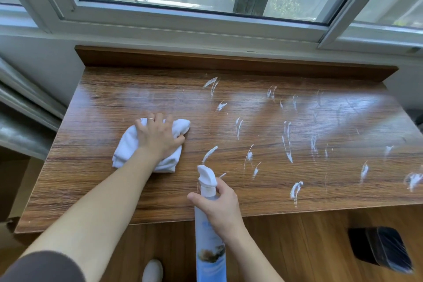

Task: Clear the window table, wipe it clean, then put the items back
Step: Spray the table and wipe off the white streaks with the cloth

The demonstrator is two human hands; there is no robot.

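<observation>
The wooden window table carries several white streaks of cleaning foam across its middle and right side. My left hand presses a crumpled white cloth flat on the left-centre of the tabletop, fingers spread over it. My right hand grips the neck of a blue-and-white spray bottle above the table's front edge, its white nozzle pointing away from me and to the left. No other items stand on the table.
A wooden upstand runs along the table's back under the window frame. A dark box-like object lies on the wooden floor at lower right. A white shoe shows below the table edge.
</observation>
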